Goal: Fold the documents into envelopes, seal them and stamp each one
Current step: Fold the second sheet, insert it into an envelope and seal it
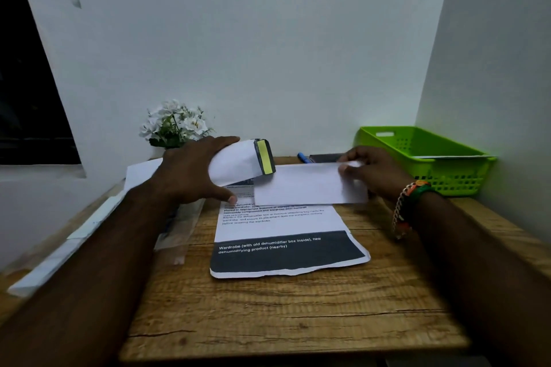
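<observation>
Judging by the layout, the step in hand is folding: the top of the document point(280, 226) is being rolled over toward the person.

Going left to right:

- Loose white sheets point(140, 173) and what looks like a clear sleeve point(176, 235) are lying along the left side of the wooden desk point(268, 322), partly under the left forearm. A white flower pot plant point(176, 125) is standing at the back, just behind the hand.
- Left hand point(193, 170) is curling its fingers over the curled top edge of the document, thumb pressing down on the printed text. The yellow and dark header strip point(264, 161) is showing on the lifted flap.
- The document is lying flat mid-desk, dark footer band facing the person, bottom edge a bit wavy.
- A white envelope point(307, 185) is sitting across the upper part of the page. Right hand point(372, 170) is pinching its right end, fingers bent around the edge; whether it is lifted off the paper I cannot tell.
- A blue pen point(304, 157) is lying behind the envelope, a green basket point(429, 155) is standing in the far right corner.

To fold well: the envelope is sitting in the fold path, so I'd be moving it right first. Then be lining up side edges before creasing, thumb holding the sheet.

Room: the front of the desk is open; wall and basket are crowding the back and right.
</observation>
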Tool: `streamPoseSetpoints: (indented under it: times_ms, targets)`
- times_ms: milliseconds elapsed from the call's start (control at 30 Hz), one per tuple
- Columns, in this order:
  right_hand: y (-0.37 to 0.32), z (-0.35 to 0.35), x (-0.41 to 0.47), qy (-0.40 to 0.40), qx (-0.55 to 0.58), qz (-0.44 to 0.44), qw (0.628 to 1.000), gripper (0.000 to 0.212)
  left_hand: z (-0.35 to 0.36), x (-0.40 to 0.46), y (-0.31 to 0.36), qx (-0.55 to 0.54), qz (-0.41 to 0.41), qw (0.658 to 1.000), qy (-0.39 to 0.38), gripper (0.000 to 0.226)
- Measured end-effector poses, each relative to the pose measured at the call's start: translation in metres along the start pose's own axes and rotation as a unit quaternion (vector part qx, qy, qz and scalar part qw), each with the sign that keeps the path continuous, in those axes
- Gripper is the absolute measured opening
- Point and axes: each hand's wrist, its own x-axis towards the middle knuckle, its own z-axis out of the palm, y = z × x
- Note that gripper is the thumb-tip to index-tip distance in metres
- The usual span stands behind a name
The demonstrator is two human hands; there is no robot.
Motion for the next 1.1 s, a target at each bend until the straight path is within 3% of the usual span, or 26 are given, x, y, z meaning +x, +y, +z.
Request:
streamPoseSetpoints:
  times_ms: [167, 400, 700, 1100]
  targets:
    - [0.008, -0.013, 0.01, 0.152, 0.038, -0.024, 0.987, 0.011, 0.001, 0.001, -0.001, 0.001, -0.005, 1.0, 0.012, 0.124]
    - [0.003, -0.014, 0.012, 0.21, 0.068, -0.093, 0.971, 0.012, 0.004, 0.002, -0.002, 0.023, -0.017, 1.0, 0.0, 0.127]
    - [0.005, -0.006, 0.01, 0.145, 0.058, -0.108, 0.982, 0.013, 0.007, 0.005, 0.0, 0.03, 0.013, 0.999, 0.01, 0.126]
    - [-0.004, -0.002, 0.003, 0.054, 0.027, -0.12, 0.991, 0.015, 0.02, 0.006, 0.027, 0.08, 0.06, 0.994, -0.036, 0.123]
